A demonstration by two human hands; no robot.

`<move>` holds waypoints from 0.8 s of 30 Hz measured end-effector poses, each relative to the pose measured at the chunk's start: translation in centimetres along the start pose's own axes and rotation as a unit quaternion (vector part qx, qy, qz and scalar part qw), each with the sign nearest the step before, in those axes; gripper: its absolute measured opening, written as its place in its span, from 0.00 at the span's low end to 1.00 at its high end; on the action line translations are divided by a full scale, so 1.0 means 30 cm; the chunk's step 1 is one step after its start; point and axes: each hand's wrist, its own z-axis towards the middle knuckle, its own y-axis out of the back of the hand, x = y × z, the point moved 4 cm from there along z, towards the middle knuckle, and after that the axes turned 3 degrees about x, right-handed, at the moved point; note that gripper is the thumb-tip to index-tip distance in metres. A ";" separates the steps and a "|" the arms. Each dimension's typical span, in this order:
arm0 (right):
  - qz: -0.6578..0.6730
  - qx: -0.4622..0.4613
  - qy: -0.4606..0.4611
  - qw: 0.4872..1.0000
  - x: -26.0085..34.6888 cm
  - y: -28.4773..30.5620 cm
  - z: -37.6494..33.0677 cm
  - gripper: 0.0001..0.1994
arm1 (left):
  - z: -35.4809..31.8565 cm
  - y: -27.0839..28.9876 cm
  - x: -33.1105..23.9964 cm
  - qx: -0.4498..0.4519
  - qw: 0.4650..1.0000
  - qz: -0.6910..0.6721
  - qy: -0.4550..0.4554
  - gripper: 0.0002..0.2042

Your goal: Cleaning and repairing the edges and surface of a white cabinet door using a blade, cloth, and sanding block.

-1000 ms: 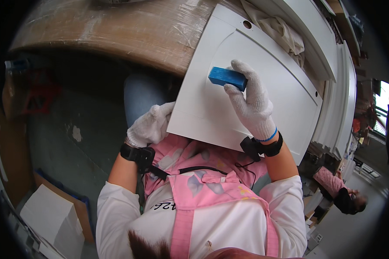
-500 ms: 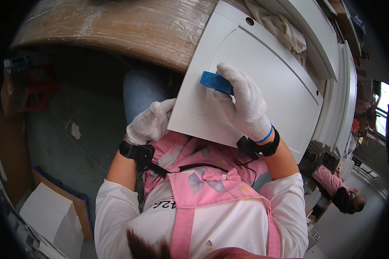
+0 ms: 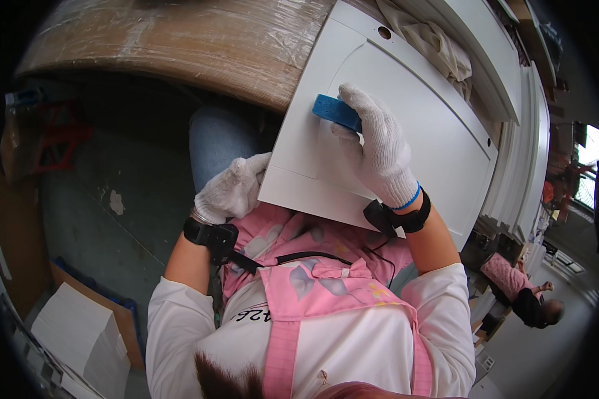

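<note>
A white cabinet door panel [image 3: 419, 139] with a raised border lies at a slant over my lap and the bench edge. My right hand [image 3: 379, 149], in a white knit glove, is closed on a blue block [image 3: 337, 112] like a sanding block. It holds the block over the recessed face of the panel, left of its middle; whether the block touches the surface I cannot tell. My left hand [image 3: 229, 189], gloved too, is closed at the panel's near left edge with its fingertips against it. The panel hides part of those fingers.
Film-wrapped brown boards [image 3: 180, 43] form the bench at the far left. Beige cloth [image 3: 436, 50] and stacked white panels [image 3: 522, 153] lie along the right. A red plastic stool [image 3: 63, 136] stands on the left floor. Another person [image 3: 512, 282] is farther off at the right.
My right hand and the blue block have shifted slightly away from me and to the right over the panel. My left hand and the panel keep their places.
</note>
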 end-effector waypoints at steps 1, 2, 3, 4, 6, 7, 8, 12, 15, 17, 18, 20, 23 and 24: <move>0.014 0.008 -0.022 1.000 -0.013 -0.003 0.006 0.25 | 0.001 -0.007 0.005 0.020 0.998 -0.061 -0.027 0.44; 0.029 0.016 -0.043 0.999 -0.021 -0.005 0.009 0.25 | 0.001 -0.010 0.007 0.040 0.990 -0.122 -0.054 0.44; 0.028 0.016 -0.043 0.999 -0.014 0.000 0.009 0.25 | 0.004 -0.004 0.010 0.040 0.990 -0.121 -0.054 0.44; 0.021 0.019 -0.027 0.999 0.005 0.008 0.007 0.25 | 0.007 -0.012 0.005 0.097 0.978 -0.172 -0.071 0.42; 0.014 0.022 -0.012 1.000 0.020 0.015 -0.003 0.24 | 0.008 -0.024 -0.007 0.155 0.959 -0.221 -0.086 0.40; 0.016 0.029 -0.019 0.999 0.018 0.013 -0.011 0.24 | 0.009 -0.028 -0.013 0.141 0.968 -0.191 -0.085 0.41; 0.019 0.037 -0.025 0.999 0.013 0.011 -0.015 0.24 | 0.010 -0.031 -0.017 0.126 0.975 -0.162 -0.083 0.41; 0.010 0.011 -0.046 0.999 -0.038 -0.004 0.028 0.25 | -0.002 -0.018 -0.016 0.074 0.994 -0.048 -0.061 0.42; 0.049 0.000 -0.066 0.997 -0.062 0.002 0.041 0.25 | 0.007 -0.019 -0.002 0.051 0.986 -0.157 -0.037 0.46; 0.025 -0.010 -0.039 0.999 -0.040 0.002 0.018 0.23 | 0.007 -0.020 -0.005 0.052 0.987 -0.150 -0.036 0.49; 0.025 -0.012 -0.037 0.999 -0.027 0.006 0.013 0.23 | 0.004 -0.018 -0.012 0.052 0.987 -0.148 -0.038 0.49; 0.028 0.003 -0.041 0.999 -0.012 0.005 0.011 0.23 | -0.002 -0.003 -0.013 -0.005 1.000 -0.007 0.018 0.51; 0.019 -0.022 -0.047 0.998 -0.051 0.013 0.046 0.23 | 0.003 -0.025 -0.008 0.027 0.991 -0.130 -0.001 0.52; 0.017 -0.032 -0.057 0.998 -0.069 0.014 0.059 0.23 | 0.003 -0.029 -0.008 0.030 0.992 -0.126 -0.001 0.52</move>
